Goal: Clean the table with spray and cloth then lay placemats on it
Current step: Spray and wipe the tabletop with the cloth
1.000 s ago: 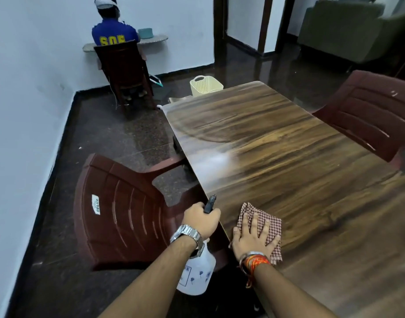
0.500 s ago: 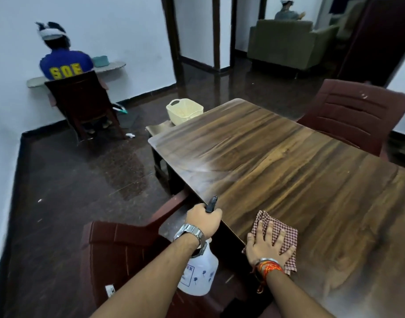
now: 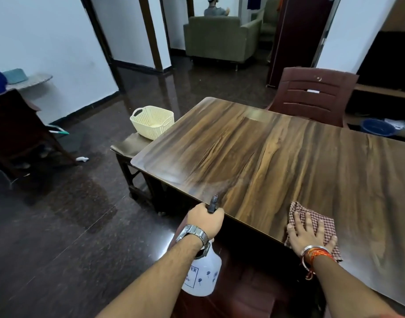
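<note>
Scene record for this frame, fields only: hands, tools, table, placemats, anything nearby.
left hand: grips spray bottle, nozzle aimed over table
right hand: flat on checked cloth at table's near edge
placemats: none in view
nearby: cream basket off table's far-left corner; brown chair at far side

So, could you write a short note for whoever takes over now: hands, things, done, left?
Left hand grips the spray bottle off the near edge of the table, nozzle toward the tabletop.
Right hand rests flat on the checked cloth at that edge.
Done: a hazy patch ahead of the nozzle suggests spraying has started.
Left: wipe the table, then lay placemats; none in view.
</note>
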### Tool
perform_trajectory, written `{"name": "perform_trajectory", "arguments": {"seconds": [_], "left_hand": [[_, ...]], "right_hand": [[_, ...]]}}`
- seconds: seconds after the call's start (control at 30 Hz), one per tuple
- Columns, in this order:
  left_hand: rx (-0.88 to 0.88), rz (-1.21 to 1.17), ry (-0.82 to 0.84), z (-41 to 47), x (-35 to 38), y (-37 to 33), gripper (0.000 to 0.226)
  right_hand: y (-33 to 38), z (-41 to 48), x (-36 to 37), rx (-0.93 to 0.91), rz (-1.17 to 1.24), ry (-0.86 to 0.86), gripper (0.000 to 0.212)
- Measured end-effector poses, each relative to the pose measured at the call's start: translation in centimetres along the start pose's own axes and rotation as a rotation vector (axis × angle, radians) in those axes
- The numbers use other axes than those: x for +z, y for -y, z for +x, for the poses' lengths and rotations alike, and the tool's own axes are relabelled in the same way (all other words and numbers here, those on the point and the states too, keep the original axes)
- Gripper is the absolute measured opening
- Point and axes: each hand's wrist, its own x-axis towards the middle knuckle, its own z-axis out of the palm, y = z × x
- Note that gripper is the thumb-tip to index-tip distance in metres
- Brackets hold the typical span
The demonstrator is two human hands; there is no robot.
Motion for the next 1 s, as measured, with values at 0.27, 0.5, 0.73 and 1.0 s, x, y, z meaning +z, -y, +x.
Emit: {"name": "perform_trajectory", "arguments": {"seconds": [0.27,0.5,0.73,1.0], "left_hand": [[0.051,0.014,0.041,8.0,-4.4,1.4,0.02],[0.045,0.067,0.104,14.4,-6.6,2.5,0.021],[0.031,0.112,0.126,19.6,-10.1,4.4,0.022],[0.035,0.113,0.133,28.8,-16.7,7.2,0.025]], "right_hand": [[6.6,3.7,-0.1,0.204,0.089,-0.028,0.056],[17.9,5.1,2.1,0.022,0.028,-0.051,0.057],[33.9,2.6,6.3,-0.239,-0.026,-0.078,0.057],[46.8,1.3,9.1,-0.272,-0.064,-0.061,0.061]]}}
